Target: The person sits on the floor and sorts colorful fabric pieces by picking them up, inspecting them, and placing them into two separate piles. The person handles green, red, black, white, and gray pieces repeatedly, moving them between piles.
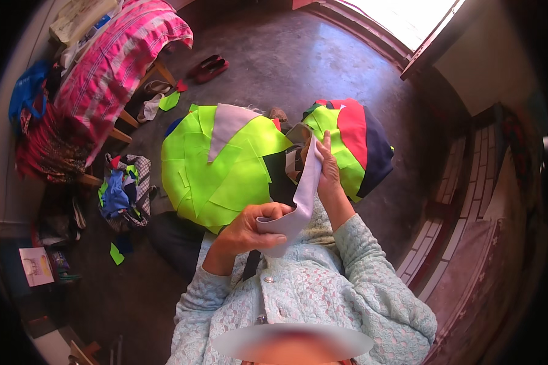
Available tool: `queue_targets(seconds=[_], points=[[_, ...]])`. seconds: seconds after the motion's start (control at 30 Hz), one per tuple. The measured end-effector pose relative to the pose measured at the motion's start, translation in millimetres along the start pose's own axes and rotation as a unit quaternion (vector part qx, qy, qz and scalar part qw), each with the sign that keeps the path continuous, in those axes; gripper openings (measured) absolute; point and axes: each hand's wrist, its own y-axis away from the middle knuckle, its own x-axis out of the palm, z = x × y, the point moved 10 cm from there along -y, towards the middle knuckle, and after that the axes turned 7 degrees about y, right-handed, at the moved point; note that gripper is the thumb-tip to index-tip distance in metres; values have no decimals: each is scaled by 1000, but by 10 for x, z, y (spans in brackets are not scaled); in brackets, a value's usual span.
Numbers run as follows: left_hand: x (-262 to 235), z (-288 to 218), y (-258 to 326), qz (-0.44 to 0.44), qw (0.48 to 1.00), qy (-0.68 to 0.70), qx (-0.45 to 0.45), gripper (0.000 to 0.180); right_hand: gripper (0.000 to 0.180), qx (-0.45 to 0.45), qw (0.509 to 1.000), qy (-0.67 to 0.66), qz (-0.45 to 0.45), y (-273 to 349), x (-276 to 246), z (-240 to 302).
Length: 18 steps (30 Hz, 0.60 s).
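A pale grey-lilac piece of cloth is stretched slantwise between my two hands, folded along its length. My left hand pinches its lower end between thumb and curled fingers, just above my lap. Farther out, my right hand grips the upper part, thumb and a finger pointing up along the cloth. Left of the cloth lies a broad round heap of neon-yellow fabric pieces, topped by a grey triangular scrap. Beyond my right hand sits a second heap of neon, red and navy fabric.
A pink plaid cover drapes a bed or bench at far left. Beside it, a checked bag holds mixed scraps. Dark red shoes rest on the grey floor. White-brick-patterned panels stand at right, and a bright doorway opens at the back.
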Motion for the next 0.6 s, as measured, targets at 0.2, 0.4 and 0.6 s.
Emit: queue_targets(seconds=[0.2,0.4,0.6], points=[[-417,-85,256,-112,993,-30,21,18,89,-73,997,32,-11,-153,-128,425],[-885,-296,491,-246,964,5,101,17,92,-151,987,58,-23,-142,-107,758],[-1554,-443,694,-351,922,36,162,26,92,-194,969,152,14,-289,106,823]])
